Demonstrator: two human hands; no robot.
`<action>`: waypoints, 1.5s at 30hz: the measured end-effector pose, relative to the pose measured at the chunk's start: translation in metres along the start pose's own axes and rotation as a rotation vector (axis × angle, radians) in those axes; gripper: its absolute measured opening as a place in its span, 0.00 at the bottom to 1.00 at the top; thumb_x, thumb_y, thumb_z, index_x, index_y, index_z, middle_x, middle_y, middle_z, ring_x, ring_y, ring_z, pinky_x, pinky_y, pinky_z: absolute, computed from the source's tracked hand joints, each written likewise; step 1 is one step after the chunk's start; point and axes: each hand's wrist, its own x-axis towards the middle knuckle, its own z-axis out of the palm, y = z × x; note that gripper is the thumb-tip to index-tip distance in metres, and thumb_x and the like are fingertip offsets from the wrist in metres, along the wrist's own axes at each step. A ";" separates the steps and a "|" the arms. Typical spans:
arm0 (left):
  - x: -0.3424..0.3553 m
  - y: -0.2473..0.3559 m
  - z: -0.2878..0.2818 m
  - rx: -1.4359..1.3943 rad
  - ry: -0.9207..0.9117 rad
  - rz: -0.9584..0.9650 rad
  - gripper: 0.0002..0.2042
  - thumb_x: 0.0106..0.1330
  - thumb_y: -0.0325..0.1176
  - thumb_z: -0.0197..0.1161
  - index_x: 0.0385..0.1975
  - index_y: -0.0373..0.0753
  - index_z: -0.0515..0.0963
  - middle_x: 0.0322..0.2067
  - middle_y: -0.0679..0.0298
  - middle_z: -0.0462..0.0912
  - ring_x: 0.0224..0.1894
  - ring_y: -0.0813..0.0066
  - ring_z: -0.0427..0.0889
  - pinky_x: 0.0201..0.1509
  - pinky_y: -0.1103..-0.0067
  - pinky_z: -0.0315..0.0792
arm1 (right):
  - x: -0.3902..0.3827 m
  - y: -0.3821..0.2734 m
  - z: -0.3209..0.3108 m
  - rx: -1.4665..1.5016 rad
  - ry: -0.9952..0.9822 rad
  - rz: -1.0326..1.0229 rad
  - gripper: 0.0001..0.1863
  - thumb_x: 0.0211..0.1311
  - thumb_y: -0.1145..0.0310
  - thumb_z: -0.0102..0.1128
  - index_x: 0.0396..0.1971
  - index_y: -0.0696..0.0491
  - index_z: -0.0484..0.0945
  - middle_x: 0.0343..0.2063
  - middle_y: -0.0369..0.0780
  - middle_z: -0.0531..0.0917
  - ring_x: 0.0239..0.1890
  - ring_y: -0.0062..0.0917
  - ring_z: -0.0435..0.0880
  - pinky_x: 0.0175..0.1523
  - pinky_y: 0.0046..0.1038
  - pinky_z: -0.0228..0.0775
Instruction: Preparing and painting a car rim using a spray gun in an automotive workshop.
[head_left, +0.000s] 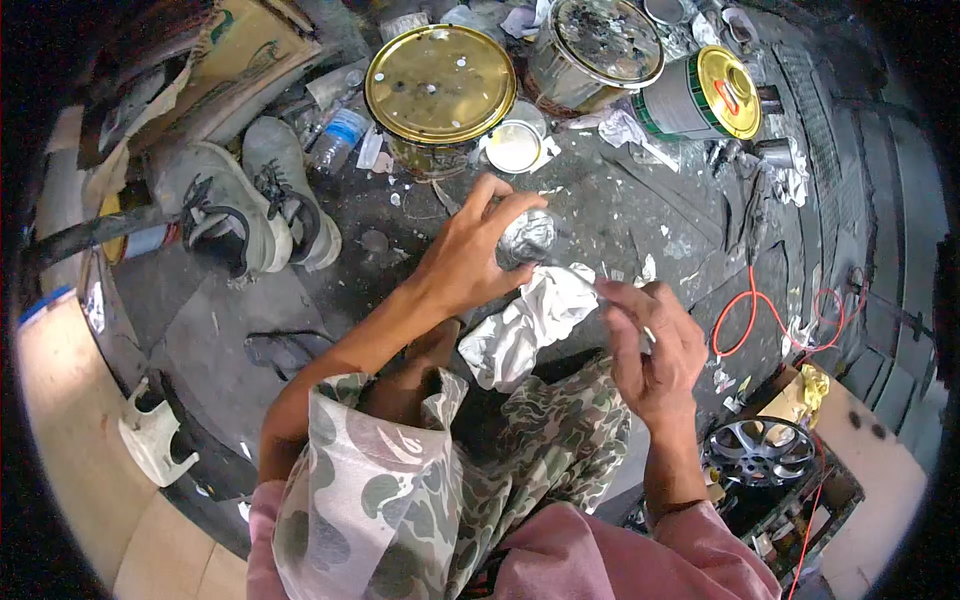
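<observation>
My left hand (468, 255) is wrapped round a small round cup (527, 236) with silvery grey inside, its opening facing up. My right hand (652, 345) pinches a thin stick-like tool (649, 334). A pale end of it shows between the fingers, and its other end points toward the cup; I cannot tell whether it touches. Just below the cup, a crumpled white cloth (530, 325) spreads between my hands, above my camouflage-patterned trousers. Beyond the cup stands a small open tin (514, 146) with whitish contents.
A gold-lidded bucket (440, 80), a stained bucket (605, 45) and a green-and-gold can (700, 95) stand ahead. Grey shoes (235, 215) and a plastic bottle (338, 140) are at left. An orange cable (735, 320) and a wheel cover (760, 450) lie right. Scraps litter the dark floor.
</observation>
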 end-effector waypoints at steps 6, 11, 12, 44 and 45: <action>0.004 0.001 0.016 -0.105 -0.009 0.007 0.33 0.49 0.32 0.76 0.60 0.41 0.75 0.49 0.52 0.71 0.54 0.48 0.78 0.58 0.61 0.75 | 0.007 -0.002 -0.005 -0.042 -0.058 -0.033 0.13 0.59 0.82 0.66 0.45 0.61 0.84 0.31 0.42 0.85 0.26 0.32 0.78 0.32 0.30 0.70; 0.003 0.004 0.010 -0.066 -0.023 0.006 0.33 0.49 0.34 0.77 0.59 0.42 0.75 0.50 0.53 0.71 0.55 0.48 0.78 0.59 0.61 0.75 | 0.007 -0.005 -0.012 -0.129 -0.105 -0.076 0.20 0.54 0.78 0.73 0.49 0.55 0.85 0.24 0.39 0.76 0.25 0.31 0.76 0.31 0.33 0.68; 0.003 0.004 0.011 -0.065 -0.024 0.006 0.33 0.49 0.34 0.77 0.59 0.42 0.75 0.50 0.53 0.71 0.55 0.48 0.78 0.59 0.61 0.75 | 0.007 -0.003 -0.012 -0.138 -0.063 -0.057 0.20 0.54 0.78 0.73 0.49 0.55 0.85 0.25 0.39 0.76 0.25 0.31 0.76 0.31 0.33 0.69; 0.003 0.012 0.006 -0.012 0.074 0.039 0.33 0.47 0.29 0.79 0.57 0.42 0.76 0.49 0.56 0.74 0.49 0.54 0.79 0.51 0.67 0.77 | -0.001 -0.016 0.002 0.031 0.138 0.195 0.10 0.63 0.80 0.64 0.44 0.58 0.83 0.31 0.44 0.85 0.24 0.32 0.80 0.31 0.30 0.72; 0.002 0.012 0.006 -0.011 0.074 0.038 0.33 0.47 0.29 0.79 0.57 0.42 0.76 0.49 0.56 0.74 0.49 0.54 0.79 0.51 0.67 0.77 | 0.000 -0.015 0.001 0.032 0.138 0.195 0.10 0.63 0.80 0.64 0.44 0.58 0.83 0.31 0.44 0.85 0.24 0.32 0.80 0.31 0.30 0.72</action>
